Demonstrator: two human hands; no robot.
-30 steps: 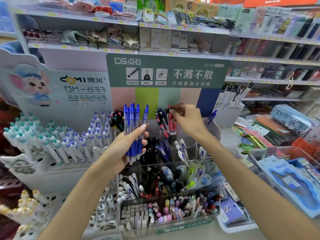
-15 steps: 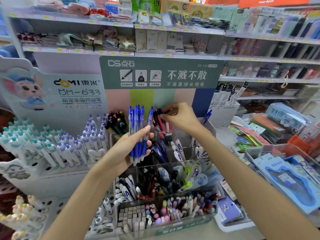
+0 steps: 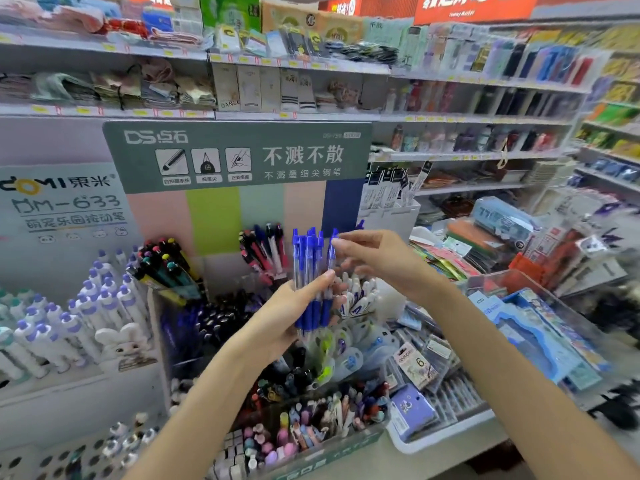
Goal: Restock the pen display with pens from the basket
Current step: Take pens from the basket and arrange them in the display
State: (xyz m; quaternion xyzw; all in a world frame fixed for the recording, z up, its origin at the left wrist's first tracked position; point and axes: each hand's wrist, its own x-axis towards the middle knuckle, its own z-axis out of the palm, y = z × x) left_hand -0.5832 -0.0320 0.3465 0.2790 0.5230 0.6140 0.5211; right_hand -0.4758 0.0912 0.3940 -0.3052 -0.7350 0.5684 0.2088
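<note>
Head view: the left hand point(image 3: 294, 317) grips a bunch of blue pens point(image 3: 313, 282) upright, fingers and thumb curled around their lower halves, in front of the tiered pen display point(image 3: 242, 157). The right hand point(image 3: 381, 261) reaches in from the right, its fingertips pinching the top of the rightmost pen in the bunch. Behind the bunch, a cup of red and dark pens point(image 3: 265, 249) stands in the display's top row.

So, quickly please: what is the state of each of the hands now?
Left hand: closed around a bunch of blue pens.
Right hand: fingertips pinching the top of one pen in that bunch.
</note>
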